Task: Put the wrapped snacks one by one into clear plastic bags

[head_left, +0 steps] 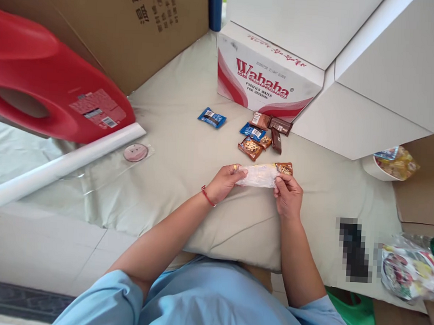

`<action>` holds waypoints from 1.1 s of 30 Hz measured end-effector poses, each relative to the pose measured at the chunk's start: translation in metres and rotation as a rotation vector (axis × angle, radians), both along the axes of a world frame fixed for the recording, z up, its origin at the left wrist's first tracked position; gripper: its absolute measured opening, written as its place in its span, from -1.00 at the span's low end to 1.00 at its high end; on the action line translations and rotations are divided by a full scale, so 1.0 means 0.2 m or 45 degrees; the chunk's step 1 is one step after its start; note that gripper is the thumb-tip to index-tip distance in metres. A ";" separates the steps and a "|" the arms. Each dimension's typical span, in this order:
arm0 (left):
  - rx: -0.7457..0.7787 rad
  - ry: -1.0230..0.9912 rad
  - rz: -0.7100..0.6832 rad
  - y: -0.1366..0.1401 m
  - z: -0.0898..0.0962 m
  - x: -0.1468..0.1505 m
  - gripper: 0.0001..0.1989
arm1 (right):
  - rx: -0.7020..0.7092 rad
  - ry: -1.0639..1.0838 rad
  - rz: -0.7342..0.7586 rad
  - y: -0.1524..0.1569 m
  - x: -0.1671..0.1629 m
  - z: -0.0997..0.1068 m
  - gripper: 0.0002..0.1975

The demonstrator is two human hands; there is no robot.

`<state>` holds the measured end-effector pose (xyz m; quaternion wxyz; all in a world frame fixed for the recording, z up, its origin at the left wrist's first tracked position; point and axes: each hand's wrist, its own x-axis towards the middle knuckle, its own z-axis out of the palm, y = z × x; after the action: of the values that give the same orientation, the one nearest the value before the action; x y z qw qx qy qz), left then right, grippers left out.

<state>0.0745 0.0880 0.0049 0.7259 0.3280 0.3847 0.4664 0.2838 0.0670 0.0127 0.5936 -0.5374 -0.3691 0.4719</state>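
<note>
A crinkled, see-through plastic bag (258,176) is stretched flat between my hands above the cloth. My left hand (223,183), with a red bracelet at its wrist, pinches one end. At the other end, the thumb and fingers of my right hand (288,195) are closed on the bag. A brown cookie packet (285,168) shows just past my right fingertips; I cannot tell whether it is in the bag or behind it. Beyond my hands lies a small pile with another cookie packet (250,148), a blue packet (253,131) and dark brown packets (280,125).
A separate blue packet (212,117) lies left of the pile. Behind stands a Wahaha carton (265,82) beside white boxes (380,108). To the left are a red jug (57,76) and a white roll (67,167). A white tub (378,169) of snacks stands right.
</note>
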 end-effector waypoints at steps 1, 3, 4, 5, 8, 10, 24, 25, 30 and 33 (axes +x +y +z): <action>0.006 -0.001 0.022 0.00 0.00 0.00 -0.52 | 0.004 -0.023 -0.042 0.01 0.00 0.00 -0.69; -0.026 -0.061 0.100 0.00 0.01 0.00 -0.50 | 0.020 -0.033 -0.113 0.02 0.01 0.00 -0.69; -0.051 -0.096 0.135 0.01 0.01 -0.01 -0.49 | 0.030 -0.022 -0.140 0.03 0.01 0.01 -0.68; -0.069 -0.121 0.163 0.01 0.01 -0.01 -0.49 | 0.040 -0.001 -0.161 0.03 0.02 0.01 -0.68; 0.006 -0.024 0.275 0.02 0.00 -0.03 -0.53 | 0.040 0.086 -0.151 0.03 0.03 0.03 -0.65; 0.204 0.227 0.376 0.01 -0.01 -0.03 -0.63 | -0.021 0.133 -0.046 0.02 0.03 0.04 -0.63; 1.010 0.892 -0.086 -0.09 -0.02 0.06 -0.71 | -0.110 -0.009 0.370 -0.04 -0.09 -0.06 -0.59; 0.986 0.880 -0.086 -0.09 -0.02 0.06 -0.72 | -0.097 -0.028 0.388 -0.04 -0.09 -0.06 -0.60; 0.667 0.705 0.077 -0.06 -0.02 0.03 -0.68 | -0.086 -0.015 0.444 -0.05 -0.08 -0.02 -0.62; 0.376 0.445 0.278 -0.02 -0.02 0.00 -0.66 | -0.119 0.131 0.359 -0.04 -0.05 0.00 -0.62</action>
<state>0.0741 0.0847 -0.0001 0.5379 0.4627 0.4651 0.5295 0.2736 0.0597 0.0135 0.5139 -0.4824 -0.3878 0.5940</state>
